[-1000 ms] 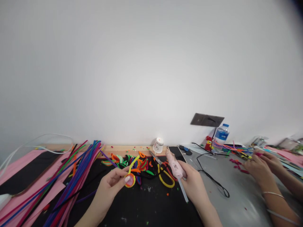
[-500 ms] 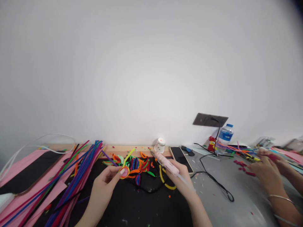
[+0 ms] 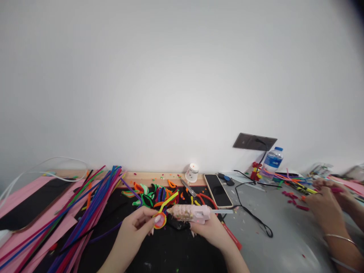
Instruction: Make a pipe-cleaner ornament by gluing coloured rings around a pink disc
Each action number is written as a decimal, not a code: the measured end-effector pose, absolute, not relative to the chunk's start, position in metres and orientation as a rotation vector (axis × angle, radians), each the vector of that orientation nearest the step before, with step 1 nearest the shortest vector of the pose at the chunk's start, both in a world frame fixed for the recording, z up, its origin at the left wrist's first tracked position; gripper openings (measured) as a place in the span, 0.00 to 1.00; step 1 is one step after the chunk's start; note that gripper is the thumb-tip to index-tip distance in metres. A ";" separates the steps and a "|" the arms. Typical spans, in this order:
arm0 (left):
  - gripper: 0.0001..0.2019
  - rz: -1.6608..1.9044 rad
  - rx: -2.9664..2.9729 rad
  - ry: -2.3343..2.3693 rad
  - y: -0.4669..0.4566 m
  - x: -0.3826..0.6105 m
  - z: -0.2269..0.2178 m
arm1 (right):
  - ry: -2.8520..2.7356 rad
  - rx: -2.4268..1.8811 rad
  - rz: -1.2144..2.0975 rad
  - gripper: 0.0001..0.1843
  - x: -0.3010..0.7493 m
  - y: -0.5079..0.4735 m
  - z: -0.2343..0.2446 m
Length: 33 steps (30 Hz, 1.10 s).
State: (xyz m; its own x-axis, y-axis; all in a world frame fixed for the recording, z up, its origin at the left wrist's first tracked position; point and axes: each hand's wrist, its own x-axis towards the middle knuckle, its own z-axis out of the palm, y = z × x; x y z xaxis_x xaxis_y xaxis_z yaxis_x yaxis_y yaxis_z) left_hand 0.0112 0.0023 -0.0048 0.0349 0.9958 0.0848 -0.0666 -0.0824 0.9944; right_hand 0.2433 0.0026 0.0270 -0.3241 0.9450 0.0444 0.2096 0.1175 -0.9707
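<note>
Between the thumb and fingers of my left hand (image 3: 136, 231) is a small round pipe-cleaner piece (image 3: 160, 220), pink inside with an orange and yellow rim. A yellow stem (image 3: 170, 200) sticks up from it. My right hand (image 3: 209, 232) is wrapped round a pale pink glue gun (image 3: 191, 213), lying level with its nozzle pointing left, close to the round piece. A clear glue stick (image 3: 222, 211) juts from its back end. Behind them lie several bent pipe-cleaner shapes (image 3: 148, 198) in green, orange and blue. Scissors (image 3: 189, 187) and red-handled pliers (image 3: 233, 237) lie near my right hand.
Long pipe cleaners (image 3: 96, 204) lie bundled at left over pink sheets (image 3: 36, 204). A paper cup (image 3: 192, 173), a phone (image 3: 218, 190) and a water bottle (image 3: 273, 162) stand or lie along the wall. A black cable (image 3: 253, 216) crosses the grey table. A co-worker's hands (image 3: 327, 206) work at far right.
The glue gun has swung from a slant to level, its nozzle now beside the round piece. My left hand has moved right and slightly down. The scissors and pliers are now uncovered.
</note>
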 end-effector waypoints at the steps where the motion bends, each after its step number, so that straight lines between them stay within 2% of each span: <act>1: 0.07 1.269 1.238 1.090 0.002 0.012 -0.004 | -1.654 -1.109 1.279 0.13 0.243 0.002 0.027; 10: 0.08 1.233 1.243 1.060 -0.001 0.015 -0.007 | -1.676 -1.063 1.329 0.18 0.242 0.000 0.027; 26: 0.09 1.234 1.218 1.077 -0.001 0.017 0.000 | -1.685 -1.137 1.274 0.11 0.245 0.002 0.015; 33: 0.08 1.269 1.240 1.102 0.001 0.015 0.001 | -1.676 -1.144 1.283 0.15 0.244 0.001 0.021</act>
State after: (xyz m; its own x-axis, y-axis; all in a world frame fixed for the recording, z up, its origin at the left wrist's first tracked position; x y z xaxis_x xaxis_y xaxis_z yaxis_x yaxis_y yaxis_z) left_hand 0.0153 0.0007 0.0009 0.0316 0.9962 0.0811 -0.0596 -0.0792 0.9951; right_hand 0.2444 0.0006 0.0209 -0.3433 0.9388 0.0289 0.2173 0.1094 -0.9700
